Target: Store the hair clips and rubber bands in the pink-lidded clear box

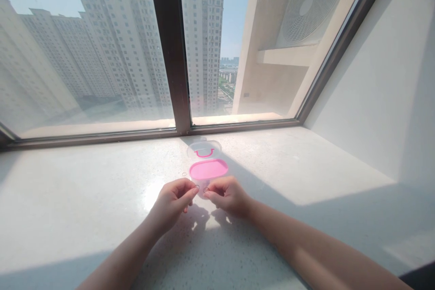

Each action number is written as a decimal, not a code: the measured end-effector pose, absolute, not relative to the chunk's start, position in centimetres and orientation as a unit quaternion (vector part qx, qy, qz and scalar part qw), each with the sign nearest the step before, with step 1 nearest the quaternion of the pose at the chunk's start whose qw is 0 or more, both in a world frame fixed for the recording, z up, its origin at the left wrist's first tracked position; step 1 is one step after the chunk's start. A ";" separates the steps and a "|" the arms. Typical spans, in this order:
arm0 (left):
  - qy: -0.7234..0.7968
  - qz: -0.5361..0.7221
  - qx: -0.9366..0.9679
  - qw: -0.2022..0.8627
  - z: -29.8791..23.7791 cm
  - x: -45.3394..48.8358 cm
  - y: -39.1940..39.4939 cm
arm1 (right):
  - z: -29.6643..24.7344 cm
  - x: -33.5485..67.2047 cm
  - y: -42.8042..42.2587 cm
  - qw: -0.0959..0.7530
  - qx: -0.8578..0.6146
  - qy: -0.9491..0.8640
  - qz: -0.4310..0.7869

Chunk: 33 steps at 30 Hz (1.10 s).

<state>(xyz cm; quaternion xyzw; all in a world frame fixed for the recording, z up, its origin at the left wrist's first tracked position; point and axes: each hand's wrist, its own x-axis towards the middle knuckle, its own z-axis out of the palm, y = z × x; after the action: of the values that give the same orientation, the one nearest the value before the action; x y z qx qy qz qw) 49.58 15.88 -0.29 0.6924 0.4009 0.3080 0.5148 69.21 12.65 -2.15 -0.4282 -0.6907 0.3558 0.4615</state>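
My left hand is closed in a pinch, with a small thin ring at its fingertips. Opposite it, my right hand pinches another small ring. Only a narrow gap parts the two sets of fingertips. Just beyond them stands a small oval container with a pink top; my hands partly cover its pale lower part. Behind this lies a clear oval plastic piece bearing a pink curved strip. One more small ring rests on the sill, left of the pink top.
The pale speckled windowsill carries everything, with bright sun and shadow bands across it. A dark window frame runs along the back. A white wall bounds the right side. Tall buildings and an outdoor fan unit show through the glass.
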 end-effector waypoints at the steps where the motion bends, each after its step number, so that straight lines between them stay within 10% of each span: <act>1: 0.402 0.306 0.695 0.512 -0.2 49.6 15.8 | -2.2 69.2 12.6 0.461 -0.429 -0.692 0.354; 33: 0.395 0.317 0.721 0.473 0.5 49.7 15.6 | -2.2 69.0 12.5 0.448 -0.415 -0.707 0.358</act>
<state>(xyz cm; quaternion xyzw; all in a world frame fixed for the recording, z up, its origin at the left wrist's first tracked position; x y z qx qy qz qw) 49.69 15.56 0.52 0.7208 0.3951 0.3172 0.4730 69.04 12.49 -2.23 -0.4152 -0.7065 0.3575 0.4479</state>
